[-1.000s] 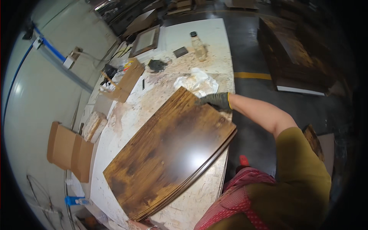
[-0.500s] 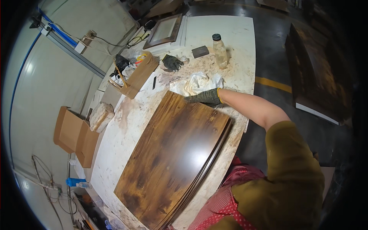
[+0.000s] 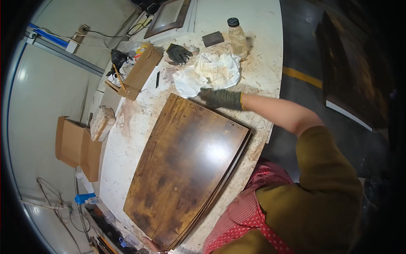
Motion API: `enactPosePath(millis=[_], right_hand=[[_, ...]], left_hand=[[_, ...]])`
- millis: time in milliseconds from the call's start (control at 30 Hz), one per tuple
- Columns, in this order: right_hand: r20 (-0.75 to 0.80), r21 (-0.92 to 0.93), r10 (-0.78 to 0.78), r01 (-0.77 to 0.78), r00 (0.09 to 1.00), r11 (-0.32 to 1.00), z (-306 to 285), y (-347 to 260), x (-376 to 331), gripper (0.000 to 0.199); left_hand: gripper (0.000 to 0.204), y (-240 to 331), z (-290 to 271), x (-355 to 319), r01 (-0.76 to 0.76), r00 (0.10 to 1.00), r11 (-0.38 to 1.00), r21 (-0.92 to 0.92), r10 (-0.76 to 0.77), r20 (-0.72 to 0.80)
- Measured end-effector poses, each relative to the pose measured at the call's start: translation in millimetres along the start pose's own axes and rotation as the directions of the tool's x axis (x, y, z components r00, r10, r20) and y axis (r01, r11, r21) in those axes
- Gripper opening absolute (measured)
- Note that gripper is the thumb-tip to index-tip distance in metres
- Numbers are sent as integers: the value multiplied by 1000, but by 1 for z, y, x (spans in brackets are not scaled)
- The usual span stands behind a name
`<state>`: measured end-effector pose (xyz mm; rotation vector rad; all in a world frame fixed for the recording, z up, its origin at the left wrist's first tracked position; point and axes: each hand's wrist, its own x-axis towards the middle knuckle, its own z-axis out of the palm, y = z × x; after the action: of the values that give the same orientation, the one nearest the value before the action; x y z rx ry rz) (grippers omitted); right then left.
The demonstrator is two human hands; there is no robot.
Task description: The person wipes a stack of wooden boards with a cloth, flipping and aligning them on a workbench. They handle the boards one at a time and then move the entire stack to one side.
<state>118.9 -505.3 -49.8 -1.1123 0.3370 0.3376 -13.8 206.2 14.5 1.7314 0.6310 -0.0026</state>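
A brown wood-grain panel (image 3: 182, 165) lies on top of several similar boards, stacked at an angle on the white worktable. My right hand (image 3: 222, 99), in a dark green work glove, is at the panel's far edge. Its fingers are stretched out, close to the panel and the near fold of a crumpled white cloth (image 3: 220, 70); I see nothing held in it. Of my left hand (image 3: 150, 244) only a small part shows, against the panel's near left corner; its fingers are mostly hidden. Small holes show along the panel's far edge.
Beyond the cloth are a black-capped bottle (image 3: 237, 38), a dark rectangular block (image 3: 212, 39) and a dark glove (image 3: 179, 54). Cardboard boxes (image 3: 71, 142) line the left side. A framed panel (image 3: 169, 17) lies far back, and dark boards (image 3: 353, 72) stand right of the table.
The view has tilted, so the tabletop things sit higher in it. My right hand is slightly farther from the panel's far edge. My left hand shows farther left along the near edge.
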Motion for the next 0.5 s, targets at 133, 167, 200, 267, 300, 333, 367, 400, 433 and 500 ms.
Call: enactPosePath(millis=[133,167,200,267,300,333,367,400,433,500], right_hand=[[66,-32,-25,27,997,999,32,9,-23,36],[84,-34,-23,26,996,999,34,7,-28,36],[80,-35,-22,24,997,999,30,7,-31,36],[91,-41,-33,37,995,998,26,9,-29,37],[111,-38,-55,60,992,997,23,11,-25,37],[294,67,-165,152,942,986,-35,50,28,40],[172,-45,-68,76,983,996,-7,31,4,40],[164,-86,-44,59,985,995,8,29,4,40],[147,-123,-45,63,988,990,12,25,-2,40],[138,-172,-58,82,989,982,22,22,-10,40]], left_hand=[[83,-28,-25,36,-177,962,972,156,137,237],[82,-33,-32,42,-181,953,969,167,131,273],[82,-20,-10,28,-166,955,972,165,117,272],[82,29,51,-8,95,989,994,-55,-88,120],[82,27,48,-9,96,990,994,-60,-89,114],[81,26,58,-4,110,976,982,-156,-77,206],[79,18,47,-6,128,970,958,-256,-67,232],[79,6,35,-11,124,976,957,-261,-71,205],[74,-8,30,-12,131,972,941,-313,-59,228],[65,-33,19,-12,142,966,900,-412,-34,257]])
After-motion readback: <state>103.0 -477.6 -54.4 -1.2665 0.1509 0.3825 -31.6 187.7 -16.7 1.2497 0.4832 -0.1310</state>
